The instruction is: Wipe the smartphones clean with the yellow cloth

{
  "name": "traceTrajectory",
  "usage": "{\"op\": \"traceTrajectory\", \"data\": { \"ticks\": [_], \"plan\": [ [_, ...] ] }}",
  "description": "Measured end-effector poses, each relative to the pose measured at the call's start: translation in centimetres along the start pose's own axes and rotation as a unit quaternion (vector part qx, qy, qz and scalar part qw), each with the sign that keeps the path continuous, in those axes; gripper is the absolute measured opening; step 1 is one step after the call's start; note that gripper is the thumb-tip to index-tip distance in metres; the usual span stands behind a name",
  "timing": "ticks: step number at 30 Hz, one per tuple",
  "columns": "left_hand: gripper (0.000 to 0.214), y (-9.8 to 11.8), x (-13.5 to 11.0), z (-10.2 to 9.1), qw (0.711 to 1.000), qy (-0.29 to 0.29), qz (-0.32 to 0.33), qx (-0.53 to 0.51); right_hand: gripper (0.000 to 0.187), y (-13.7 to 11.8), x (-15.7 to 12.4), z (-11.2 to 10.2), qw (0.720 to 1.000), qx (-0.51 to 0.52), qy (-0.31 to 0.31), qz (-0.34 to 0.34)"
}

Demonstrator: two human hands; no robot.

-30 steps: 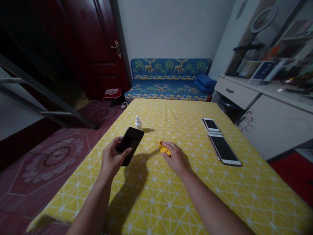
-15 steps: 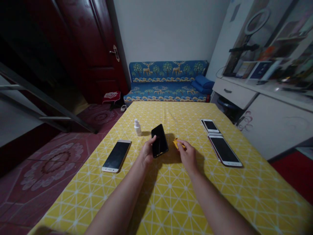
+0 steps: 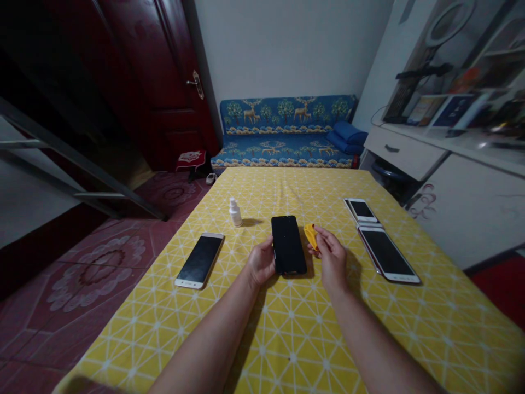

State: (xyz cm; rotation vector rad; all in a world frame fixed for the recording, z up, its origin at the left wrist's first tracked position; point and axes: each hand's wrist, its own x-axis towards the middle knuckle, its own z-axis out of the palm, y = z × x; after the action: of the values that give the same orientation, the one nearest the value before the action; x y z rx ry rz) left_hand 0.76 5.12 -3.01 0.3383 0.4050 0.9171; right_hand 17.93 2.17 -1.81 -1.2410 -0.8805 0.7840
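Black smartphone point(image 3: 289, 245) has shifted right over the last second, from near the white bottle point(image 3: 235, 214) to mid-table, and now faces screen-up, squarer to the wearer. Left hand point(image 3: 262, 264) grips its left edge; can't tell if it touches the yellow tablecloth point(image 3: 295, 345). Right hand point(image 3: 333, 256) pinches a yellow cloth point(image 3: 310, 235) just right of the phone. Net: my read is the screen's presented to the cloth, no contact yet.
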Motion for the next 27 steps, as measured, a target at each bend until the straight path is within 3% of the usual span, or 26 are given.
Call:
{"op": "traceTrajectory", "data": {
  "ticks": [6, 13, 18, 27],
  "plan": [
    [0.041, -0.2, -0.5, 0.9, 1.000, -0.025, 0.006, 0.014, 0.028, 0.1, -0.6, 0.2, 0.993, -0.088, -0.051, -0.058],
    [0.044, -0.2, -1.0, 1.4, 0.997, -0.031, 0.017, 0.068, 0.022, -0.3, -1.0, 0.3, 0.964, -0.179, -0.086, -0.179],
    [0.042, -0.3, -1.1, 1.5, 0.996, -0.008, 0.030, 0.081, 0.025, -0.1, -1.1, 0.2, 0.945, -0.223, -0.085, -0.224],
    [0.046, -0.7, -1.1, 1.2, 0.992, -0.043, 0.038, 0.110, 0.031, -0.2, -1.7, 0.3, 0.922, -0.273, -0.094, -0.258]
  ]
}}
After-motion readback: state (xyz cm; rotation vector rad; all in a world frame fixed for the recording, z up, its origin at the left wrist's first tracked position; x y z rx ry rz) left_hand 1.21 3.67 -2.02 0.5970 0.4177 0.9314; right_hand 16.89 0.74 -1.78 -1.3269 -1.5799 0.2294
